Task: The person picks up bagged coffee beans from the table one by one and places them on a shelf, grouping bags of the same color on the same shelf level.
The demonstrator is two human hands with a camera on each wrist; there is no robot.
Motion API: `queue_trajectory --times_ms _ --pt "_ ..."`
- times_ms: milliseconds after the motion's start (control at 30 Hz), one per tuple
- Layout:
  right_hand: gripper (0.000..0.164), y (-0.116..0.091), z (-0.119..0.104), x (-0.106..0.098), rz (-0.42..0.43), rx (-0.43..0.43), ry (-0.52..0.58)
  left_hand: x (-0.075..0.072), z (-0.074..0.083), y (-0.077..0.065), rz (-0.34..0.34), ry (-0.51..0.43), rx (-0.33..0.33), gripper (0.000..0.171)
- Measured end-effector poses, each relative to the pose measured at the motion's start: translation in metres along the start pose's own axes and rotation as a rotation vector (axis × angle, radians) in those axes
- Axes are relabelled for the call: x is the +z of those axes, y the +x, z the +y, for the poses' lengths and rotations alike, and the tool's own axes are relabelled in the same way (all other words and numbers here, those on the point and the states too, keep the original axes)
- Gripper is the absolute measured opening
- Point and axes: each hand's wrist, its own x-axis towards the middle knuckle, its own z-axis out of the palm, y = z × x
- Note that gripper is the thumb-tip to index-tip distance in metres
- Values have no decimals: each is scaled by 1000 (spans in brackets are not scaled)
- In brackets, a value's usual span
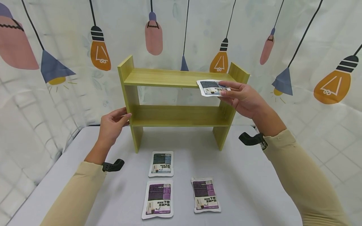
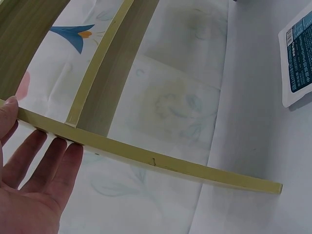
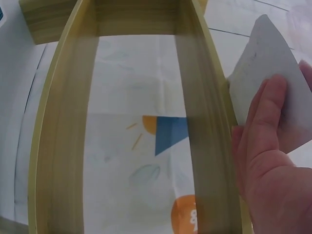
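A two-tier wooden shelf (image 1: pixel 175 116) stands upright at the back of the table. My left hand (image 1: pixel 111 125) holds its left side panel (image 2: pixel 161 161), thumb at the front edge and fingers against the outer face. Near the right end of the top board (image 1: pixel 169 78), my right hand (image 1: pixel 243 97) pinches a flat white pouch (image 1: pixel 210 88) with a dark and blue label between thumb and fingers. In the right wrist view, the plain back of that pouch (image 3: pixel 265 73) shows beside the board's edge; whether it touches the wood I cannot tell.
On the white table (image 1: pixel 124 194) lie a blue-labelled pouch (image 1: pixel 161 164), a purple-labelled pouch (image 1: pixel 158 199) in front of it, and another purple-labelled pouch (image 1: pixel 205 195) to the right. A curtain (image 1: pixel 192 28) printed with lamps hangs behind the shelf.
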Motion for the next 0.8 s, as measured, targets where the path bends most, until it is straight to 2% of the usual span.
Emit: queue_trajectory --times_ms 233,500,800 --pt "44 -4 1 -2 -50 -8 16 0 -1 1 -1 -27 -9 53" --pt "49 -4 3 -2 -52 -26 17 0 -1 1 0 -73 9 52" --pt "57 0 3 0 -3 -34 -27 0 -1 1 4 -33 -6 53"
